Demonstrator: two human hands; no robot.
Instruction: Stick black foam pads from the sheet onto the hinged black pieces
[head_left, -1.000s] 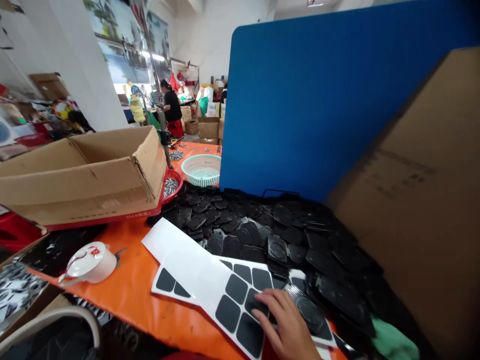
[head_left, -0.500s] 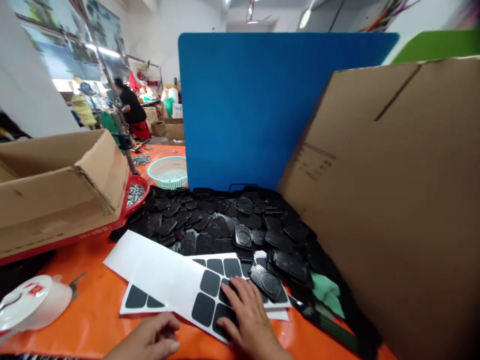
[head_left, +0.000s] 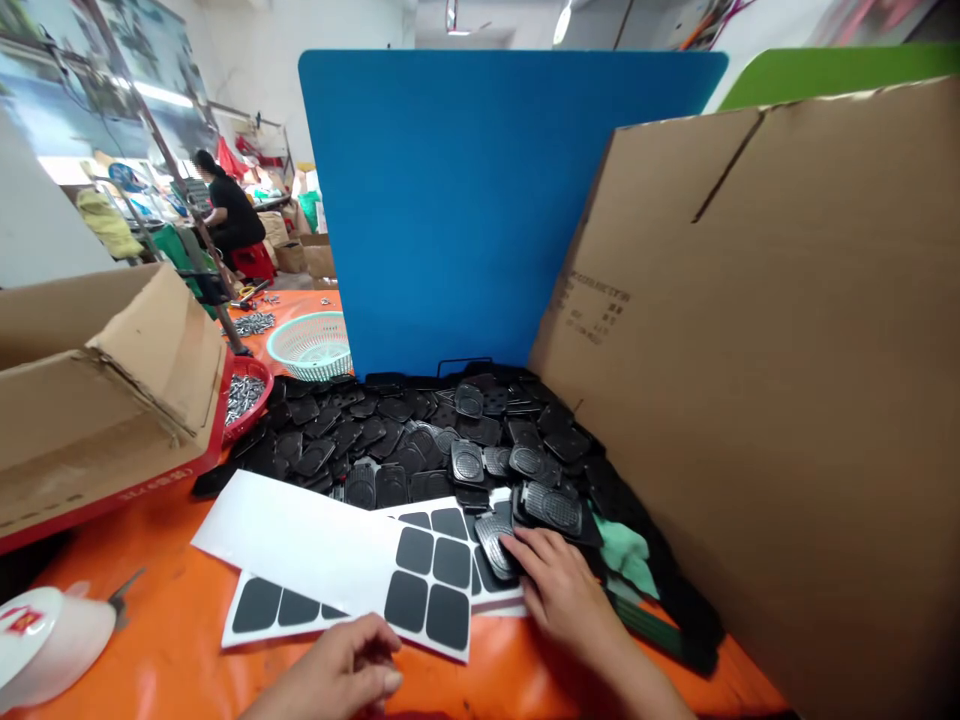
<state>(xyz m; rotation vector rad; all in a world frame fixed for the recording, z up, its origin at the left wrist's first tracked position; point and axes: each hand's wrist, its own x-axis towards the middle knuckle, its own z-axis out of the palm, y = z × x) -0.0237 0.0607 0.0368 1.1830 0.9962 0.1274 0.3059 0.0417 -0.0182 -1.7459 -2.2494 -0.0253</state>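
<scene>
My right hand [head_left: 564,592] lies on the orange table [head_left: 172,640], its fingertips touching a ribbed black plastic piece [head_left: 493,541] at the near edge of a big heap of black plastic pieces [head_left: 420,440]. Its fingers are spread and flat, holding nothing. My left hand [head_left: 341,672] rests at the bottom edge with fingers curled loosely, touching the near edge of a white sticker sheet [head_left: 337,560] that carries black rounded-square pads [head_left: 429,580]. A second sheet lies beneath the first.
A blue partition [head_left: 465,200] stands behind the heap. A large cardboard sheet [head_left: 772,380] leans at the right. An open cardboard box [head_left: 90,390], a red bowl of metal parts [head_left: 244,395], a green basket [head_left: 309,345] and a white lid [head_left: 45,640] sit left. A person works far back.
The view has swung right. My right hand has slid from the black pads on the sheet to the ribbed piece at the heap's edge. My left hand has come further into view.
</scene>
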